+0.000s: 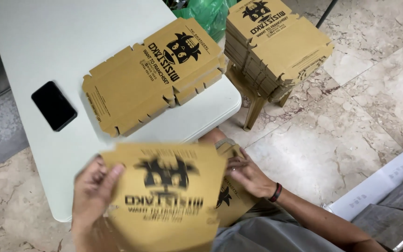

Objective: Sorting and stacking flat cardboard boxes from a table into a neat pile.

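I hold a flat brown cardboard box blank (166, 196) with a black printed figure, low in the head view and blurred by motion. My left hand (92, 191) grips its left edge. My right hand (250, 175), with a dark band on the wrist, holds its right side, where a second folded piece of brown cardboard (232, 205) shows behind it. A small stack of the same blanks (152, 77) lies on the white table (47, 37) just beyond.
A black phone (53, 106) lies on the table to the left. A tall stack of blanks (276, 44) rests on a wooden stool (253, 105) to the right. A green plastic bag (206, 14) is behind. The floor (350, 102) is marble tile.
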